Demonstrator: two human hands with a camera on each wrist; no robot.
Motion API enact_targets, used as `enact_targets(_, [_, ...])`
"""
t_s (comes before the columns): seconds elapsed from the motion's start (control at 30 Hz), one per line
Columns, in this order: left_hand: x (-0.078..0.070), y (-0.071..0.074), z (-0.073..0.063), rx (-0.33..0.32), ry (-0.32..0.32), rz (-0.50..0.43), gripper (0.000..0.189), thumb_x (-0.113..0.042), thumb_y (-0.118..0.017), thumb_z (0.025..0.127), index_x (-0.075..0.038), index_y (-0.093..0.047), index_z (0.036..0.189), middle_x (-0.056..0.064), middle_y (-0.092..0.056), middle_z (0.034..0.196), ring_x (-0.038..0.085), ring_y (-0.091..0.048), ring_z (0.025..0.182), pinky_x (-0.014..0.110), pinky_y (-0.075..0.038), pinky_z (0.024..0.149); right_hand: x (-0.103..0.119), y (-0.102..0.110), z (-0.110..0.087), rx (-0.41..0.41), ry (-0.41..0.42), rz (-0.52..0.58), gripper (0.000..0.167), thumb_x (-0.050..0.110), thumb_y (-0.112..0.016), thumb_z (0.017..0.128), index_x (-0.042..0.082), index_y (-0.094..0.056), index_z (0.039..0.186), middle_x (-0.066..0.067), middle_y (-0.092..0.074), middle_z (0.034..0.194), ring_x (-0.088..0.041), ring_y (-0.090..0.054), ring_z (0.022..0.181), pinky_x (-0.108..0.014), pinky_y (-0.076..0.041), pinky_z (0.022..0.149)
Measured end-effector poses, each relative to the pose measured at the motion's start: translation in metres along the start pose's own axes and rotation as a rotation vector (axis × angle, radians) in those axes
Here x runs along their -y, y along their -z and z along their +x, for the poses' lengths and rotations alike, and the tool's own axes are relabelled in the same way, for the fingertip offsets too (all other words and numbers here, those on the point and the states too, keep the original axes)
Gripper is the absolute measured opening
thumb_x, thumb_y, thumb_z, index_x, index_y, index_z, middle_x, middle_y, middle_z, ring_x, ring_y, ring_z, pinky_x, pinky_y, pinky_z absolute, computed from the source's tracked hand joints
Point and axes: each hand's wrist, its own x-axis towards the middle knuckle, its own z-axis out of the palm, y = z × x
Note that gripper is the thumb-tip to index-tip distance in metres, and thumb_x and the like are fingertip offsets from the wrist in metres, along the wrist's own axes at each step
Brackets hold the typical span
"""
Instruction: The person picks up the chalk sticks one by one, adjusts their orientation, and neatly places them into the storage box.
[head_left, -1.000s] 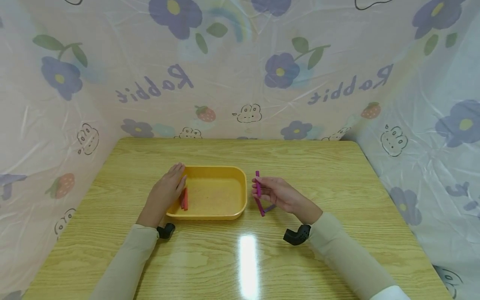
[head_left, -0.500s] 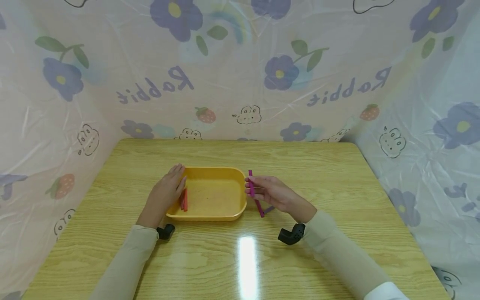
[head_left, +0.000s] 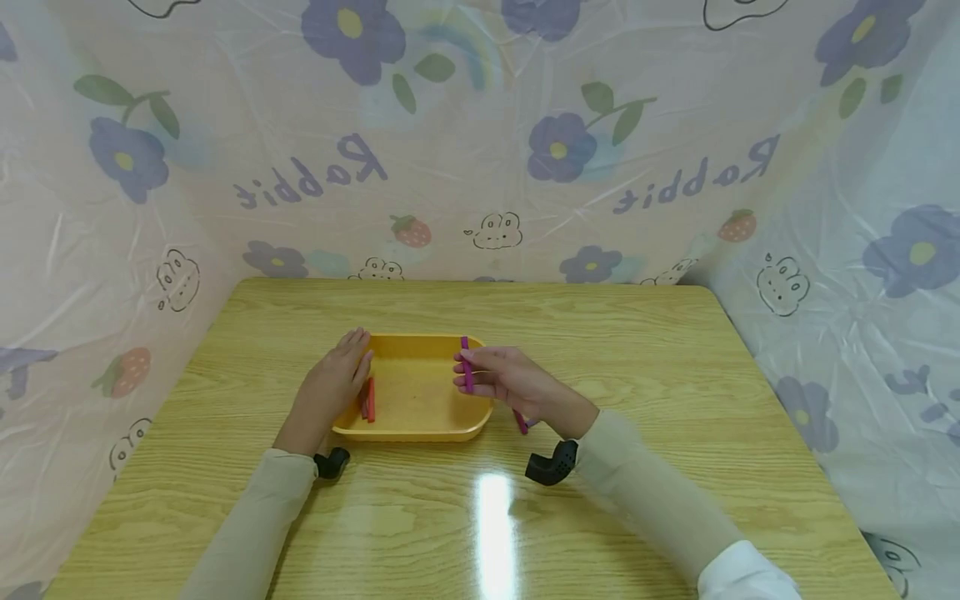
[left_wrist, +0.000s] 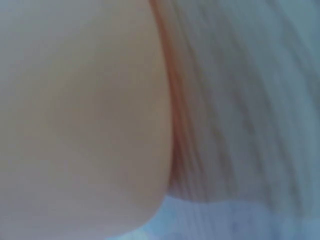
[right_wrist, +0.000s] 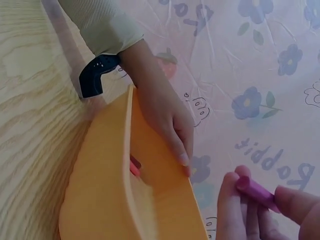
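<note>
My right hand (head_left: 517, 379) pinches a magenta stick (head_left: 467, 367) between thumb and fingers, above the right part of a yellow tray (head_left: 416, 435). The stick stands roughly upright in the head view; the right wrist view shows its round end. My left hand (head_left: 327, 385) rests on the tray's left rim with its fingers straight and the thumb on the inner side. Beside that thumb, inside the tray, lie a red stick (head_left: 371, 400) and a darker reddish stick (head_left: 364, 407), partly hidden by the hand. The left wrist view is blurred and shows little.
On the wooden table (head_left: 420, 517), right of the tray, lie another magenta stick (head_left: 521, 422) and a purple stick (head_left: 532, 423), both partly covered by my right hand. A patterned curtain (head_left: 450, 167) stands behind the table and along its sides.
My right hand has moved left with the magenta stick, from the table right of the tray to above the tray's right part. The left hand has stayed on the rim.
</note>
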Motion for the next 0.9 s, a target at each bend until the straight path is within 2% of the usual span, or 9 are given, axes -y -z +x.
enact_targets(0.17, [0.001,0.0,0.0,0.018,0.009,-0.012,0.047,-0.023,-0.042,0.101,0.004,-0.038,0.139,0.019,-0.035,0.144,0.032,-0.029,0.134,0.048,-0.029,0.106,-0.009,-0.013,0.01,0.02,-0.024,0.012,0.028,0.014,-0.052,0.096,-0.008,-0.057,0.113,-0.015,-0.062,0.102,-0.02,-0.067,0.086,-0.034,-0.052,0.084])
enact_targets(0.33, [0.001,0.001,0.0,0.03,0.015,-0.026,0.047,-0.024,-0.041,0.101,0.003,-0.039,0.139,0.018,-0.035,0.144,0.032,-0.029,0.134,0.048,-0.028,0.107,-0.018,-0.025,0.02,0.042,-0.047,0.007,0.032,0.015,-0.05,0.097,-0.01,-0.055,0.116,-0.014,-0.061,0.102,-0.019,-0.066,0.085,-0.034,-0.052,0.084])
enact_targets(0.53, [0.001,0.001,0.001,0.051,0.022,-0.024,0.047,-0.024,-0.04,0.102,0.004,-0.038,0.139,0.019,-0.033,0.145,0.032,-0.027,0.135,0.048,-0.026,0.108,-0.029,-0.035,0.032,0.025,-0.07,0.005,0.029,0.013,-0.051,0.097,-0.01,-0.056,0.113,-0.016,-0.061,0.102,-0.02,-0.067,0.083,-0.038,-0.05,0.087])
enact_targets(0.73, [-0.001,0.003,0.001,0.053,0.032,-0.011,0.047,-0.024,-0.04,0.101,0.004,-0.038,0.139,0.019,-0.034,0.144,0.032,-0.028,0.135,0.048,-0.026,0.108,-0.036,-0.042,0.044,-0.006,-0.093,-0.002,0.038,0.015,-0.053,0.096,-0.013,-0.052,0.121,-0.028,-0.054,0.121,-0.02,-0.067,0.083,-0.037,-0.052,0.085])
enact_targets(0.9, [-0.001,0.003,0.002,0.046,0.037,-0.016,0.047,-0.024,-0.04,0.101,0.004,-0.039,0.139,0.019,-0.034,0.144,0.032,-0.027,0.135,0.047,-0.026,0.108,-0.039,-0.048,0.053,-0.009,-0.119,-0.029,0.043,0.018,-0.054,0.095,-0.012,-0.05,0.125,-0.028,-0.051,0.126,-0.021,-0.067,0.086,-0.036,-0.053,0.084])
